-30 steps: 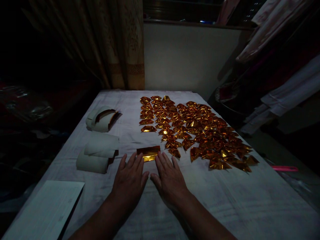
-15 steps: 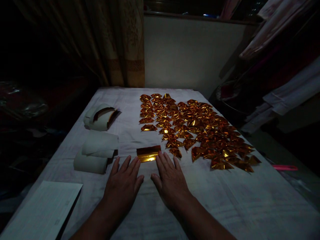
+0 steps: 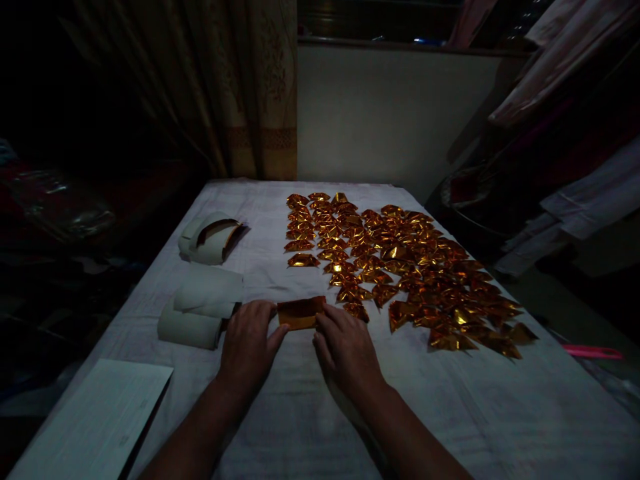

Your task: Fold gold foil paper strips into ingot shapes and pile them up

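A strip of gold foil paper [image 3: 301,313], rolled or folded lengthwise, lies crosswise at the table's middle. My left hand [image 3: 251,337] pinches its left end between thumb and curled fingers. At the right end, my right hand [image 3: 347,339] grips it the same way, its fingertips bent over the edge. Beyond and to the right spread many folded gold foil pieces [image 3: 395,253] with pointed ends, in rough rows on the left and heaped on the right. Left of my left hand sit curled sheets of pale paper [image 3: 207,290].
More curled sheets [image 3: 210,240] with dark undersides rest farther back on the left. A flat white booklet or pad [image 3: 100,413] lies at the front left of the white tablecloth [image 3: 310,413]. Curtains [image 3: 270,100] hang behind; clothes [image 3: 575,207] hang at the right.
My flat hands have curled their fingers round the ends of the foil strip. The strip now looks darker and slightly raised at its edges. The view has shifted slightly.
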The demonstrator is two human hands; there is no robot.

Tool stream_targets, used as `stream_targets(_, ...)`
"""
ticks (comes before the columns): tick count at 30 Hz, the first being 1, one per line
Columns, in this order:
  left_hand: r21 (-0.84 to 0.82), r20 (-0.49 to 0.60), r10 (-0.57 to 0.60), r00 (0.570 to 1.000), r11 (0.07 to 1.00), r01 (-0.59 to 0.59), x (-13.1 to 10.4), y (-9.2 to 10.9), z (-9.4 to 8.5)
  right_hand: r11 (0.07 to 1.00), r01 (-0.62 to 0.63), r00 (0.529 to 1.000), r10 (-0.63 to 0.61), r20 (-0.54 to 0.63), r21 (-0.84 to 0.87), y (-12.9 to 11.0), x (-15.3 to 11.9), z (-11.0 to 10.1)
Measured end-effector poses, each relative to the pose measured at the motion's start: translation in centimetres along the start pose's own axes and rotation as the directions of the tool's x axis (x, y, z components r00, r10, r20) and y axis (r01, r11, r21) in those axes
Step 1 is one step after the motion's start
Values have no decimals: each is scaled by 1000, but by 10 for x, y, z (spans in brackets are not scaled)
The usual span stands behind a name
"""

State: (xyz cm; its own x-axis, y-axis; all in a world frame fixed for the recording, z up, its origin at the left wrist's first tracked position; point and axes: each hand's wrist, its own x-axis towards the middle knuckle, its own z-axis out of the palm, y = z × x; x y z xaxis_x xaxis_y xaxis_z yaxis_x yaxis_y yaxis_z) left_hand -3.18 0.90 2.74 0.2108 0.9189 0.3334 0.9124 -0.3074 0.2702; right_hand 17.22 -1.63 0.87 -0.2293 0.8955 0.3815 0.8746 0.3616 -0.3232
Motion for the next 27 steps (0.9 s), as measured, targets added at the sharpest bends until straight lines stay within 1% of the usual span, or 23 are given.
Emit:
stream_targets(3,-14,-20,-20,1000,1000,20,-6,-7,6,1000,1,993,0,-114,11,4,-1,5)
stream_targets(8,-74,16,-7,1000,997,8,-7,-11,10,999,-19,982,26,-185,37,10,-1,9)
stream_targets(18,-202,29,-1,1000,979,7,-6,-11,8,981,-52,980,87,-181,187,12,0,7)
stream_targets(20,-242,2,-4,1000,970,4,-5,-12,10,975,-51,985,85,-149,218,13,0,6)
stream_targets(23,-340,-73,-6,997,940,-19,-5,-12,13,966,-48,992,75,-101,253,14,0,3)
stream_targets(25,-395,-107,-29,994,918,-15,-4,-10,12,963,-35,992,65,-104,269,12,1,0)
stream_targets(27,-420,-130,-77,989,907,16,-4,-8,10,950,-33,989,76,-125,311,9,1,-2)
